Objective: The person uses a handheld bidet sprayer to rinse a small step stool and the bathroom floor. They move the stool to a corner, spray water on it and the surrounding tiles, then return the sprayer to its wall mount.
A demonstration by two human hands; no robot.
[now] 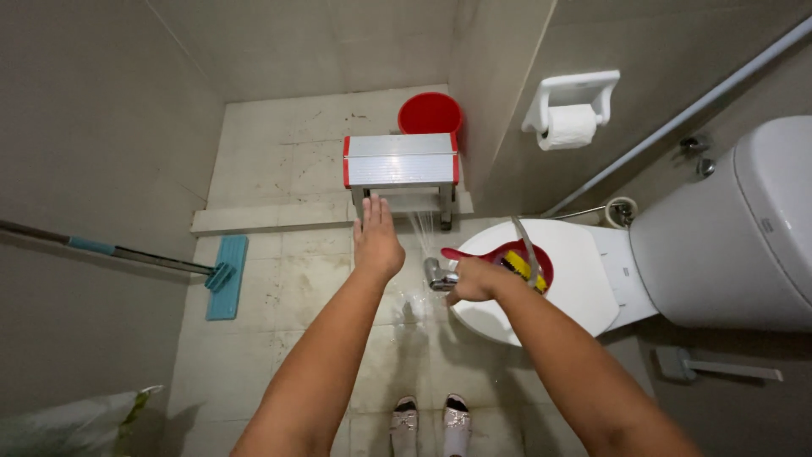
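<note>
Tiled bathroom floor (279, 288), pale and stained, is seen from above. Nearest the viewer, two feet in light slippers (431, 423) are planted on the tiles. Above them, the right hand (475, 280) is clamped around a chrome spray nozzle (440, 275), held at the front rim of a closed white toilet lid (575, 271), so that a fan of water (421, 228) is thrown forward onto the floor. A hose (526, 245) arcs back from it over a red dipper (516, 258) resting on the lid, with a yellow item inside. The left hand (375, 241) is held flat, fingers together, empty, just beside the spray. Farther on, a grey step stool (401, 161) stands at a raised floor ledge, a red bucket (430, 112) behind it. A blue mop (227, 275) lies along the left wall.
</note>
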